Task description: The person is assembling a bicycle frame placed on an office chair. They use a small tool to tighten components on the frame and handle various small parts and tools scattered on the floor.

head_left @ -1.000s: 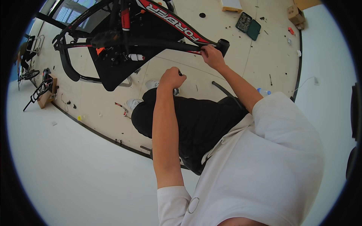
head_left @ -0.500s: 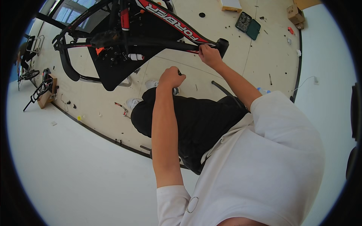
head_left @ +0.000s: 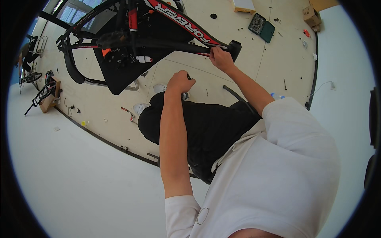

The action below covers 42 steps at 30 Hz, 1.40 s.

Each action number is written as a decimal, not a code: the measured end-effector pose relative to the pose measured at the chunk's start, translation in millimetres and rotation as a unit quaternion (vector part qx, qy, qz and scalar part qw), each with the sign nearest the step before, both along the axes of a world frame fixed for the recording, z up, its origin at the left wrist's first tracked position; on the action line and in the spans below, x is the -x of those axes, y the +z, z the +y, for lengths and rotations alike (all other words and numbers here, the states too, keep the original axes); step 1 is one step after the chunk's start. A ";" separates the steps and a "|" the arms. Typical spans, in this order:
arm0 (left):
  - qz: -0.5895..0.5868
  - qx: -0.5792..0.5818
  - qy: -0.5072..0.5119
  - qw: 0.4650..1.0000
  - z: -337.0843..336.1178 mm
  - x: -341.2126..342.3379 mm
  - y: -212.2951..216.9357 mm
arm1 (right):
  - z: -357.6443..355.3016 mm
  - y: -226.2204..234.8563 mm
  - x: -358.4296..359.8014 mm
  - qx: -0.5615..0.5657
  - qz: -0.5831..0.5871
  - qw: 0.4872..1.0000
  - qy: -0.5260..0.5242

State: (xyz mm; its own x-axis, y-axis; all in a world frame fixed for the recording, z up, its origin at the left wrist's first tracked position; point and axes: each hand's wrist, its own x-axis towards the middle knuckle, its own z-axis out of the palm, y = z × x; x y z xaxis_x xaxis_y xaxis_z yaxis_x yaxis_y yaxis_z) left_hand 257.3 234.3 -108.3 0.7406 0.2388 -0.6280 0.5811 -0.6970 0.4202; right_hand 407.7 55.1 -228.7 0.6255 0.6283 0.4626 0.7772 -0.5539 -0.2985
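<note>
A black and red bicycle frame (head_left: 180,20) lies over a black chair seat (head_left: 119,85) ahead of me. My right hand (head_left: 221,58) is closed on the frame's lower tube, just beside the head tube (head_left: 235,48). My left hand (head_left: 180,82) hovers above my knees, apart from the frame. Its fingers are curled round a small dark thing (head_left: 189,77), mostly hidden by the hand. On the seat, small loose parts and a white cylinder (head_left: 143,59) lie under the frame.
A green case (head_left: 267,31) with small metal pieces lies open on the floor at the far right, near a cardboard box (head_left: 311,16). Scattered parts dot the floor. Another bicycle part (head_left: 43,93) leans on a wooden box at the left. A curved dark bar (head_left: 236,95) is beside my legs.
</note>
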 end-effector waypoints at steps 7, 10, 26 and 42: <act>-0.008 0.008 -0.001 1.000 1.1 -2.9 -2.9 | -8.3 1.1 -1.0 -0.016 0.054 0.998 0.004; 0.002 0.013 -0.007 1.000 1.7 -4.1 -2.3 | -15.6 3.6 1.6 -0.034 0.081 0.996 0.004; 0.016 0.011 -0.007 1.000 -1.5 -10.6 -1.0 | -9.9 31.7 6.6 -0.064 0.293 0.947 -0.112; 0.021 0.013 -0.002 1.000 -0.7 -10.1 -3.2 | -58.0 30.8 10.8 -0.126 0.544 0.804 -0.202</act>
State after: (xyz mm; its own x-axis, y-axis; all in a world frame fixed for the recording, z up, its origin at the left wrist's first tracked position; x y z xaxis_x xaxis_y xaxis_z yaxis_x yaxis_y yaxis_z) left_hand 267.3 233.7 -111.5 0.7145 0.2194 -0.6643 0.5956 -0.6891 0.4129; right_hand 397.0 -2.9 -197.9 0.8759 0.2437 -0.4165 -0.2492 -0.5106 -0.8229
